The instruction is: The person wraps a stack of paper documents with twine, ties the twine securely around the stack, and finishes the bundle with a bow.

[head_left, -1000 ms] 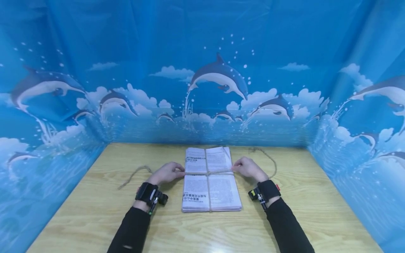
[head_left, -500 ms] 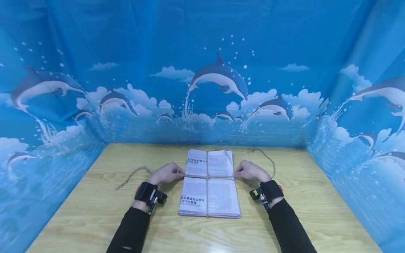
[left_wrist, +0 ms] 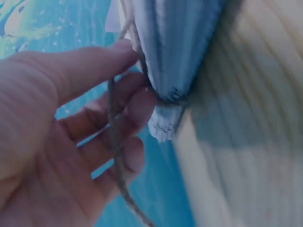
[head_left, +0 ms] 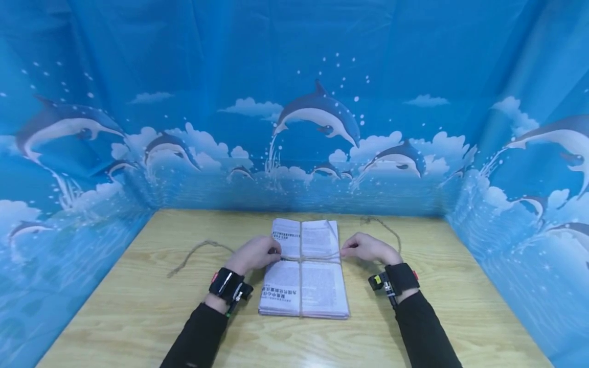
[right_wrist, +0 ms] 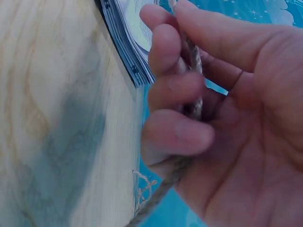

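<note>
A stack of folded newspapers (head_left: 322,291) lies on the table, wrapped with twine (head_left: 301,296) that crosses at its middle. Over the stack's left edge, my left hand (head_left: 254,254) pinches one twine end between thumb and fingertips. In the left wrist view a length of twine (left_wrist: 115,137) trails down across those fingers. My right hand (head_left: 369,248) holds the other end just off the stack's right edge. Its fingers (right_wrist: 177,132) curl round the twine in the right wrist view. Whether the crossing is knotted is too small to tell.
One loose twine tail curves over the wooden table (head_left: 138,306) left of my left hand. The other tail (head_left: 391,230) runs behind my right wrist towards the back. A blue dolphin-print curtain (head_left: 294,153) encloses the back and sides.
The stack has slid a little towards me and straightened. My left hand has moved right, onto the stack's edge. The right hand has shifted slightly right, with twine still held in both.
</note>
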`<action>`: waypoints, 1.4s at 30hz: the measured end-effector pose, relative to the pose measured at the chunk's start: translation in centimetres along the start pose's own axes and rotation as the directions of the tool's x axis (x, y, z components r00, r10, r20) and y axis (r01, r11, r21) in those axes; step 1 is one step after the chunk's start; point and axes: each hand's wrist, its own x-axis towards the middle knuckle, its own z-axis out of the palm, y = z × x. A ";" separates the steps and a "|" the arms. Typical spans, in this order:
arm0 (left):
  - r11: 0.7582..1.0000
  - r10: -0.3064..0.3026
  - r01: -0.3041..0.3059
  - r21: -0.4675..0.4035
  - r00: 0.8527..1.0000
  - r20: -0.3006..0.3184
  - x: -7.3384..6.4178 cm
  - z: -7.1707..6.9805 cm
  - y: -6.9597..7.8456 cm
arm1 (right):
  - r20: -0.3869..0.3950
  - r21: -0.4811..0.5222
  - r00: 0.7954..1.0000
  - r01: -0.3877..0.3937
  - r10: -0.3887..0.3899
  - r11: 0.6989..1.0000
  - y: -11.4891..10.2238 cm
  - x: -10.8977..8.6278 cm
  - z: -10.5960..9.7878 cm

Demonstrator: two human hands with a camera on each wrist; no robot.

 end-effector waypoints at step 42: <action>0.882 -0.025 0.004 -0.471 0.999 -0.039 1.7 -1.8 1.9 | -0.547 0.726 0.783 0.267 0.296 0.634 -4.0 0.3 -1.2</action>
